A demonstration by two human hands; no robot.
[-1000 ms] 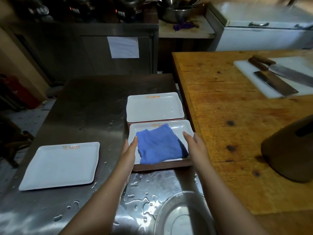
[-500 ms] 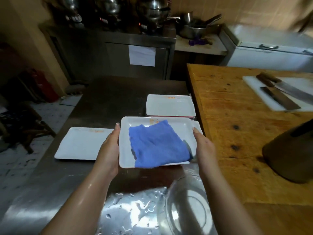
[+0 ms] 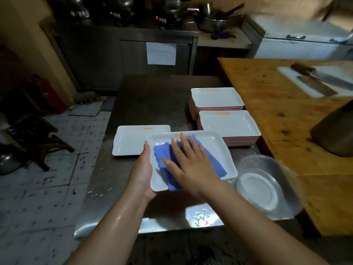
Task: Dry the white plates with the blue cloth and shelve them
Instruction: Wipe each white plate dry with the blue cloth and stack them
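Note:
A white rectangular plate (image 3: pixel 215 150) is held above the steel table by my left hand (image 3: pixel 142 169), which grips its left edge. The blue cloth (image 3: pixel 164 155) lies in the plate. My right hand (image 3: pixel 193 165) lies flat on the cloth with its fingers spread, pressing it against the plate. Behind the held plate, a single white plate (image 3: pixel 129 140) rests on the table. Two stacks of white plates stand to the right: a near stack (image 3: pixel 229 125) and a far stack (image 3: pixel 216 97).
The wet steel table (image 3: pixel 152 96) meets a wooden counter (image 3: pixel 277 111) on the right, which bears a white cutting board with two cleavers (image 3: pixel 321 83) and a dark block (image 3: pixel 336 131). A metal bowl (image 3: pixel 267 184) sits at the near right. Tiled floor lies left.
The plate with the cloth was lifted off the near stack and brought toward me. My right hand left the plate's right edge and now presses flat on the cloth; the left hand keeps its grip.

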